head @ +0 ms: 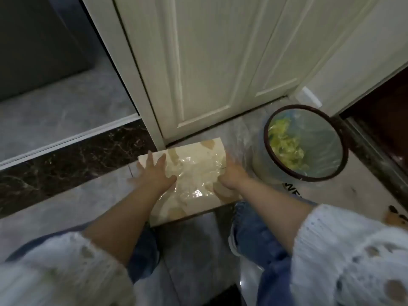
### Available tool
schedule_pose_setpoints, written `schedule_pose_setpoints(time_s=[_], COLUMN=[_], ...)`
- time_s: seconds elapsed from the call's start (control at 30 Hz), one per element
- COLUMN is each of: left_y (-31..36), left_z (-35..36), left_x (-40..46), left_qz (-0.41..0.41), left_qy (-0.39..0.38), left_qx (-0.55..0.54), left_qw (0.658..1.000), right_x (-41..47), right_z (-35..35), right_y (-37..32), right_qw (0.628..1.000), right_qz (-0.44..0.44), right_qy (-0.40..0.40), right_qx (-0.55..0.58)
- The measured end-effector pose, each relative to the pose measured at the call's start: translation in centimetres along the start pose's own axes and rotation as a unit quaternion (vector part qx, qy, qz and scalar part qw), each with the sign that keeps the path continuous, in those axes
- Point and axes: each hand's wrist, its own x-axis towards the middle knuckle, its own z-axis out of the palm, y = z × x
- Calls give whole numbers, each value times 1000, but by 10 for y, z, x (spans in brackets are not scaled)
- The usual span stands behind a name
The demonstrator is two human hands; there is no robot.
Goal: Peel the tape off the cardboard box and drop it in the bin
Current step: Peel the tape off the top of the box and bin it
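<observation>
Head view, and you're crouched over one box (187, 173) on the floor, both hands on it. Your left hand (154, 173) lies flat, fingers (157, 161) spread and straight, pressing the top down near its far left corner. Your right hand (230, 175) sits at the right edge, fingers curled over the side and out of sight, so I can't tell whether they're pinching anything or just bracing the box.

Tape (196, 176) is what you're after: a glossy, crinkled clear sheet running across the top between your two hands, its near end shining just below your left thumb. Looks like it's hardly lifted, so I'd call this the start of the peel, steadying and hunting for an edge.

Next move, as I read it: get a nail under a loose edge, pull low along the top, and keep the left palm down.

One bin (302, 143), lined, just beyond your right fingers, already holding yellow-green scraps. One box, one bin, two hands, one door (209, 62) beyond the fingertips.
</observation>
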Motion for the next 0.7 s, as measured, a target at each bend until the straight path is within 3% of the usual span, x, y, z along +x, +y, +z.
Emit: schedule_pose_setpoints(time_s=[0.13,0.27,0.47,0.7], left_y=[-7,-8,-4,-6], left_z=[15,24,21,20], left_x=[2,2,-3,-15], left_qz=[-39,-28,-82,-94], left_qy=[-50,-14,-13,52], left_qx=[-103,-104,-202,-287], left_qw=[993,994,976,952], right_x=[1,7,5,-14], right_z=[1,4,4,-11], right_y=[0,3,-6,-7], right_qw=[996,994,988,983], right_qz=[31,44,88,75], right_qy=[31,28,53,114], right_qx=[72,93,112,123])
